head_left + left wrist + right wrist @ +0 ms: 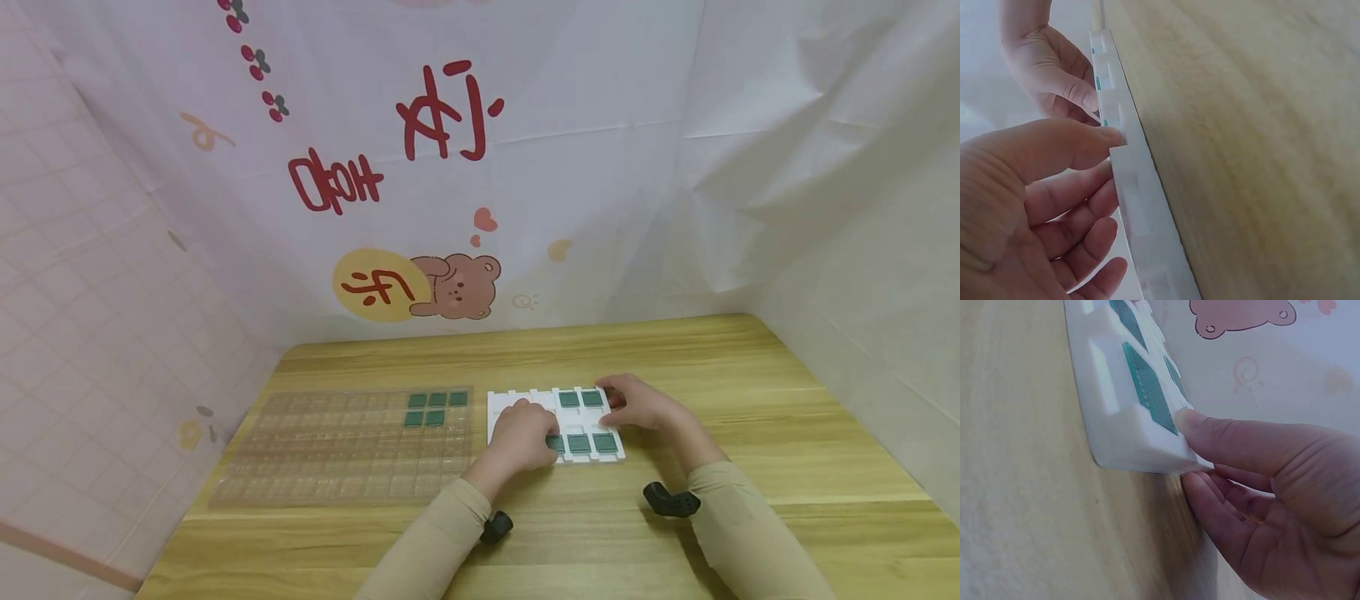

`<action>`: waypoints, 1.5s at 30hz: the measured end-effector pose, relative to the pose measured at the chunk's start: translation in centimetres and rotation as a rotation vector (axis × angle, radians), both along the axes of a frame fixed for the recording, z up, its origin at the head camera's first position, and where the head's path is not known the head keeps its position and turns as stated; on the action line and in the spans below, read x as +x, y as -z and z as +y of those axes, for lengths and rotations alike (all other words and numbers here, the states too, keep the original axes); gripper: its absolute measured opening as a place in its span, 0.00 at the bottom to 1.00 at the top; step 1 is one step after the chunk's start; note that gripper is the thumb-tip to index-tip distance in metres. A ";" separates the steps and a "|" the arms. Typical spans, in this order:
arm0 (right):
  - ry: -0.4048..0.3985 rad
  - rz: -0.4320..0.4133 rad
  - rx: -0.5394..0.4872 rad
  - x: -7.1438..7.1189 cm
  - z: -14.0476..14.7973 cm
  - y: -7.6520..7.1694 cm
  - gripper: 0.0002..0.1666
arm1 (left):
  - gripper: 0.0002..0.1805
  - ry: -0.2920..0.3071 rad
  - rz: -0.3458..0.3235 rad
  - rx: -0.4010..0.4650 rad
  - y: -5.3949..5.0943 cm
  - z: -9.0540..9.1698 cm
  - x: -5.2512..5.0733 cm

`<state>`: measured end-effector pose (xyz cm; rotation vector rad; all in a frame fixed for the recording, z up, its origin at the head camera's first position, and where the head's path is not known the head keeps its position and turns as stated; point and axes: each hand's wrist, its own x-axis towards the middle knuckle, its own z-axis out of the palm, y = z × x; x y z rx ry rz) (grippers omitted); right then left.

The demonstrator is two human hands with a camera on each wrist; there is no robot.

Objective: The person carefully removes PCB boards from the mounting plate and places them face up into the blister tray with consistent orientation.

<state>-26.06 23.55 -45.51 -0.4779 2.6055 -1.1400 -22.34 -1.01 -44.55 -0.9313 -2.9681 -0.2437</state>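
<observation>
A white slotted tray (617, 457) lies on the table and holds several green circuit boards (604, 442). My left hand (522, 437) bends over its left half; in the left wrist view the thumb (1110, 134) touches a notch in the tray's near edge, fingers curled opposite. Whether a board is between them is hidden. My right hand (1310, 481) grips the tray's right end, thumb on top beside a board (1150, 390), fingers low against the end. Left of the white tray lies a clear compartment tray (330, 446) with several green boards (437, 400) at its upper right.
Beneath everything is a wood-grain table (570, 533). A printed white cloth (585, 167) hangs behind it and along the sides. Black wrist devices (671, 500) are on both forearms, close above the tabletop.
</observation>
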 end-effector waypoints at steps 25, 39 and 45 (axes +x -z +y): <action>0.000 -0.007 -0.005 -0.1 0.2 0.3 0.42 | 0.11 -0.011 -0.088 0.083 -0.5 -0.2 -0.1; -0.003 0.003 0.000 -0.4 0.2 0.5 0.41 | 0.11 -0.016 -0.106 0.121 -0.4 -0.3 -0.2; -0.002 0.004 0.003 -0.3 0.2 0.4 0.41 | 0.12 -0.015 -0.114 0.150 -0.5 -0.4 -0.2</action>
